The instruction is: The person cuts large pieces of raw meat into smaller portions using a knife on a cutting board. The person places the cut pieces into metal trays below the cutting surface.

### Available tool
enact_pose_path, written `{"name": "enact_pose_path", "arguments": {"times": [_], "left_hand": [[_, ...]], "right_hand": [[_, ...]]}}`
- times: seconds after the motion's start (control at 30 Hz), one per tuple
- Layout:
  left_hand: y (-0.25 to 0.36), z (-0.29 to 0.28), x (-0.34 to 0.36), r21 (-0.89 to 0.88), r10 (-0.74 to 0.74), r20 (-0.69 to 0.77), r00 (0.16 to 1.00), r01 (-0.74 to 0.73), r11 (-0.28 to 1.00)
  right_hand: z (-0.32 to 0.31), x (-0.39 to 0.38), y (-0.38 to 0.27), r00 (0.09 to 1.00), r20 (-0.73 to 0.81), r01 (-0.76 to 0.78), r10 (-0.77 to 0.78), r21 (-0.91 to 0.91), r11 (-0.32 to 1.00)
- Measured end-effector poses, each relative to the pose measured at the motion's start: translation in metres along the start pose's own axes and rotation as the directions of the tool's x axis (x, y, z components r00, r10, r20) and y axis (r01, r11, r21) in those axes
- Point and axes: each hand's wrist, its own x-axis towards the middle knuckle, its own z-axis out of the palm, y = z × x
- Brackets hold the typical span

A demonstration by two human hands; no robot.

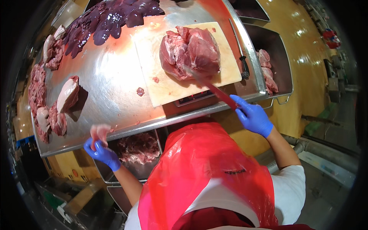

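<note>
A knife (216, 91) is gripped in the right hand (253, 117); a blurred meat scrap (100, 132) is pinched in the left hand (102, 154). The scrap seems already severed, while the large meat cut (193, 51), set on a cutting board (154, 91) ahead of and between the hands, is left bulky. The knife's long axis is slanted, tip aimed forward-left at the cut.

Around the worktop (115, 94)

Glossy dark-purple organs (111, 21) lie heaped toward the far left corner; meat pieces (37, 86) follow the left edge. Inside the right edge rests a black-handled sharpening steel (243, 64) — beyond that edge, a metal bin (283, 61) holds cuts (269, 81).
</note>
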Motion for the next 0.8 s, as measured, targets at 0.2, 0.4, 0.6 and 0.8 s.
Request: {"name": "enact_pose_path", "arguments": {"times": [0.2, 0.4, 0.6, 0.8], "left_hand": [[-0.086, 0.004, -0.074, 0.618, 0.024, -0.026, 0.999, -0.002, 0.786], [0.051, 0.283, 0.040, -0.204, 0.245, 0.541, 0.805, -0.157, 0.966], [0.033, 0.360, 0.038, -0.528, 0.082, 0.633, 0.770, 0.351, 0.773], [0.020, 0.353, 0.017, -0.543, 0.076, 0.488, 0.869, 0.234, 0.807]], "right_hand": [[0.015, 0.075, 0.064, 0.922, -0.264, -0.083, 0.284, 0.581, 0.810], [0.059, 0.170, 0.058, 0.924, -0.071, 0.097, 0.375, 0.994, -0.050], [0.064, 0.241, 0.062, 0.958, -0.053, 0.103, 0.282, 0.981, -0.164], [0.005, 0.325, 0.091, 0.974, 0.229, -0.219, 0.001, 0.931, 0.292]]}}
